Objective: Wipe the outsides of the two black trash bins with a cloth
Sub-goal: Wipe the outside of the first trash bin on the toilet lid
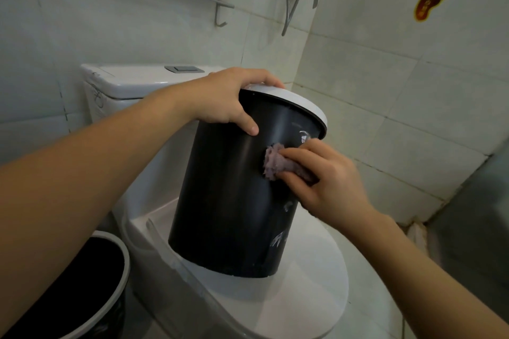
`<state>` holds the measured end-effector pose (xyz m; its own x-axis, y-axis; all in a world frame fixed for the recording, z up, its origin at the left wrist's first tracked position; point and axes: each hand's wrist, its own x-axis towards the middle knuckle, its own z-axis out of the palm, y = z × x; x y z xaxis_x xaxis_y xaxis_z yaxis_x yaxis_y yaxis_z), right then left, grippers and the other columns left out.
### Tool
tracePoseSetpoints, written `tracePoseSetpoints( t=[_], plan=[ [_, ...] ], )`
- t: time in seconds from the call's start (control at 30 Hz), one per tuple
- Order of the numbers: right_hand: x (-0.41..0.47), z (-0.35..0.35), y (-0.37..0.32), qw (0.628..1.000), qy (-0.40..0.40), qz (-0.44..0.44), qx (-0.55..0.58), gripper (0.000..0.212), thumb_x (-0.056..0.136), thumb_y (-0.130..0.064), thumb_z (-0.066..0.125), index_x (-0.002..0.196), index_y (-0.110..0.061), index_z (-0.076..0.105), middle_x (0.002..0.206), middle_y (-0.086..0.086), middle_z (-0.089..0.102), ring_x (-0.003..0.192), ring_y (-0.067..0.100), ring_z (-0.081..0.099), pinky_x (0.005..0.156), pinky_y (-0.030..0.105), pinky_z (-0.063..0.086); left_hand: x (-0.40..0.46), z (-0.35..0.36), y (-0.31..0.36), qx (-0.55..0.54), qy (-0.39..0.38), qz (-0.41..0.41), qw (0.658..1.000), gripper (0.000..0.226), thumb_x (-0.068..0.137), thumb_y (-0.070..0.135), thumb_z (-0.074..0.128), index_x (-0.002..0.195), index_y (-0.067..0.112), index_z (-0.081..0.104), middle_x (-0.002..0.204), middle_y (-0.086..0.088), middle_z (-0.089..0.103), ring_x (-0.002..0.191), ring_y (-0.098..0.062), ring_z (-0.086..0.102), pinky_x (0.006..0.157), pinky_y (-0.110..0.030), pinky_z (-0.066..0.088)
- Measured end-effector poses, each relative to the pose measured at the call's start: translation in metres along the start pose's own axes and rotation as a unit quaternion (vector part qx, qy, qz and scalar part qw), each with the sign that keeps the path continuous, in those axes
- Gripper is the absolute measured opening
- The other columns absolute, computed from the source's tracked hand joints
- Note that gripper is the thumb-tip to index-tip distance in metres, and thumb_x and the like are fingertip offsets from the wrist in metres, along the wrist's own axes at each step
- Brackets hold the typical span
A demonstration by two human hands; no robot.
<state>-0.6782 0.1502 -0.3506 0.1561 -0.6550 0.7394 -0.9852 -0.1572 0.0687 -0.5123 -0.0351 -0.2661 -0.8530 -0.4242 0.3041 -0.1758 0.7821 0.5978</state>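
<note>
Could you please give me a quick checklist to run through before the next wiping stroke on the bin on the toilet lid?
1. Left hand grips the rim of the bin: ok.
2. Right hand holds the cloth against the bin wall: ok.
3. Bin rests flat on the toilet lid: not ok, tilted.
4. White smears lower down wiped: not ok.
5. Far side clean: cannot tell.
6. Second bin wiped: cannot tell.

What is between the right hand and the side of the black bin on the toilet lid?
A purple cloth: the right hand presses it against the wall of the black bin, as the head view shows.
</note>
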Motion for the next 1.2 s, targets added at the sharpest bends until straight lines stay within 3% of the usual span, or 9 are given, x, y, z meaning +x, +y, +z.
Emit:
tracePoseSetpoints(
  t=[0.27, 0.33, 0.5, 0.6, 0.77, 0.93, 1.13, 1.2],
  plan=[
    [0.032, -0.006, 0.015, 0.987, 0.089, 0.133, -0.004, 0.028, 0.087, -0.035, 0.068, 0.108, -0.019, 0.074, 0.090, 0.001, 0.065, 0.078, 0.020, 0.060, 0.068, 0.028, 0.043, 0.000, 0.002, 0.004, 0.001, -0.005, 0.002, 1.000, 0.075, 0.065, 0.016, 0.089, 0.112, 0.063, 0.052, 0.126, 0.014, 0.059, 0.114, -0.016, 0.058, 0.098, -0.043, 0.051],
    [0.024, -0.004, 0.010, 0.992, 0.070, 0.106, 0.013, 0.028, 0.086, -0.033, 0.069, 0.109, -0.018, 0.074, 0.093, 0.001, 0.065, 0.080, 0.018, 0.059, 0.070, 0.026, 0.045, 0.000, 0.001, 0.003, -0.005, -0.004, 0.000, 1.000, 0.075, 0.065, 0.015, 0.088, 0.115, 0.059, 0.054, 0.125, 0.013, 0.060, 0.113, -0.016, 0.058, 0.097, -0.042, 0.052],
    [-0.009, 0.003, 0.000, 0.999, 0.004, 0.018, 0.041, 0.028, 0.089, -0.029, 0.069, 0.113, -0.014, 0.073, 0.093, 0.001, 0.062, 0.079, 0.020, 0.060, 0.064, 0.038, 0.053, -0.002, -0.001, 0.001, -0.013, -0.001, -0.002, 1.000, 0.075, 0.066, 0.010, 0.087, 0.122, 0.050, 0.056, 0.123, 0.011, 0.062, 0.111, -0.015, 0.060, 0.094, -0.038, 0.053],
    [-0.001, 0.000, 0.005, 0.999, 0.019, 0.025, 0.013, 0.027, 0.089, -0.031, 0.066, 0.110, -0.016, 0.073, 0.092, 0.001, 0.062, 0.079, 0.019, 0.059, 0.065, 0.033, 0.050, -0.002, -0.001, 0.001, -0.019, -0.001, -0.003, 1.000, 0.075, 0.066, 0.010, 0.087, 0.120, 0.051, 0.056, 0.123, 0.011, 0.061, 0.111, -0.014, 0.060, 0.095, -0.040, 0.053],
    [0.021, -0.002, 0.011, 0.992, 0.061, 0.107, 0.007, 0.030, 0.088, -0.034, 0.066, 0.112, -0.018, 0.073, 0.093, 0.001, 0.064, 0.080, 0.020, 0.060, 0.067, 0.030, 0.048, -0.001, -0.002, 0.001, -0.023, -0.005, -0.006, 1.000, 0.074, 0.067, 0.009, 0.087, 0.119, 0.052, 0.057, 0.122, 0.012, 0.062, 0.110, -0.014, 0.060, 0.091, -0.036, 0.053],
    [-0.016, 0.008, -0.007, 0.998, 0.023, 0.036, 0.036, 0.031, 0.091, -0.033, 0.064, 0.115, -0.015, 0.072, 0.094, 0.003, 0.062, 0.079, 0.020, 0.060, 0.066, 0.038, 0.053, -0.002, -0.002, -0.003, -0.030, 0.009, -0.002, 1.000, 0.074, 0.065, 0.006, 0.087, 0.115, 0.052, 0.056, 0.119, 0.012, 0.063, 0.107, -0.009, 0.060, 0.088, -0.028, 0.051],
    [-0.060, 0.018, -0.026, 0.996, -0.054, -0.048, 0.050, 0.030, 0.093, -0.030, 0.068, 0.118, -0.015, 0.070, 0.096, 0.001, 0.061, 0.083, 0.015, 0.057, 0.066, 0.028, 0.052, -0.003, -0.006, -0.007, -0.031, 0.009, -0.008, 0.999, 0.075, 0.064, 0.007, 0.088, 0.111, 0.056, 0.055, 0.120, 0.011, 0.063, 0.110, -0.014, 0.061, 0.093, -0.035, 0.052],
    [-0.055, 0.016, -0.021, 0.998, -0.041, -0.041, 0.034, 0.030, 0.094, -0.031, 0.066, 0.118, -0.015, 0.071, 0.097, 0.002, 0.062, 0.083, 0.017, 0.058, 0.064, 0.032, 0.053, -0.003, -0.005, -0.006, -0.028, 0.014, -0.007, 0.999, 0.075, 0.064, 0.007, 0.088, 0.108, 0.058, 0.054, 0.120, 0.011, 0.062, 0.111, -0.014, 0.060, 0.094, -0.035, 0.052]
  ],
)
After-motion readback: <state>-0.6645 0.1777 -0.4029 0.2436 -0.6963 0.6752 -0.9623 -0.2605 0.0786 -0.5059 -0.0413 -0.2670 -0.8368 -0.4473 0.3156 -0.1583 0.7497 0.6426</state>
